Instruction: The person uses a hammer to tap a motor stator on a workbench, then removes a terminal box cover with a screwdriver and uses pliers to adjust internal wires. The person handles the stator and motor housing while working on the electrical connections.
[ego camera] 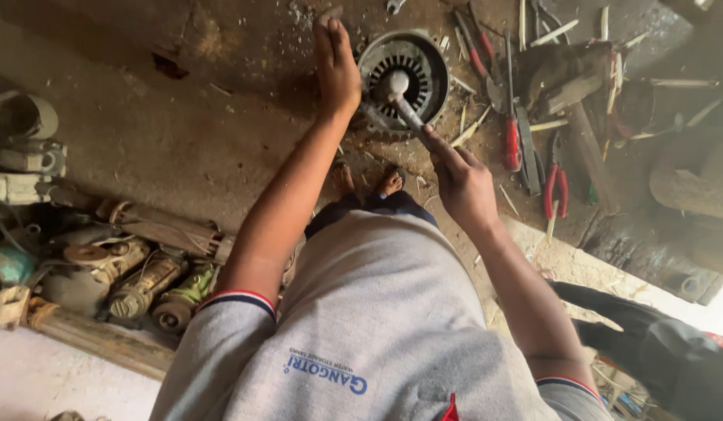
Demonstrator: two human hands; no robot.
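Observation:
A round grey motor stator (408,74) with a ring of slots stands on a dirty workbench. My left hand (335,66) lies flat against its left rim, fingers stretched out and together. My right hand (461,183) is shut on the handle of a hammer (400,97). The hammer's metal head sits in the centre of the stator. Below, my two bare feet (368,181) show on the floor.
Red-handled pliers (555,187), screwdrivers (510,117), a wooden block (564,74) and pale sticks lie right of the stator. Old motor parts and copper-wound rotors (143,281) are piled on the floor at the left. A dark object (658,343) lies at the lower right.

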